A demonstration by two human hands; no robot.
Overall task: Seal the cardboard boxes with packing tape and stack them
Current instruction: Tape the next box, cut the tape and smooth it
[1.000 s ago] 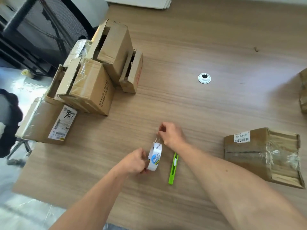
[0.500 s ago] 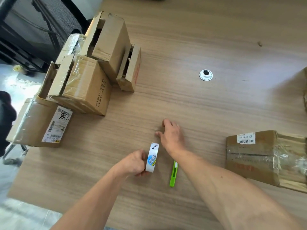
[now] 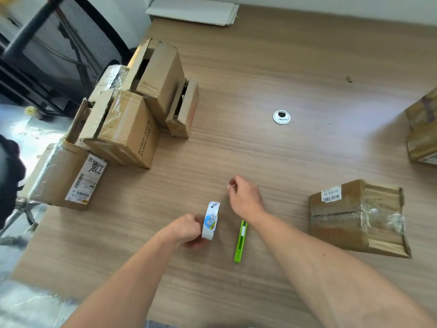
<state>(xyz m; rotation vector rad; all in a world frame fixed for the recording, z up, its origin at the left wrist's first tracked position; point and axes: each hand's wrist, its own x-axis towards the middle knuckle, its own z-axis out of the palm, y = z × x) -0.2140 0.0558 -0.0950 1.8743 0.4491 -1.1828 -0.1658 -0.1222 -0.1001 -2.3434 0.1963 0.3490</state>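
Left grip [image 3: 186, 229] is clasping the upright tape roll [image 3: 210, 221]; right grip [image 3: 246, 197], nearer the tabletop's [image 3: 260, 67] far edge, is pinching, contents unclear.

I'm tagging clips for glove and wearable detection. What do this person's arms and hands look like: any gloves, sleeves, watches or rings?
The left hand and right hand are bare, with no gloves. The left forearm and right forearm are bare too; no sleeve edge enters the view. No watch, bracelet or ring shows.
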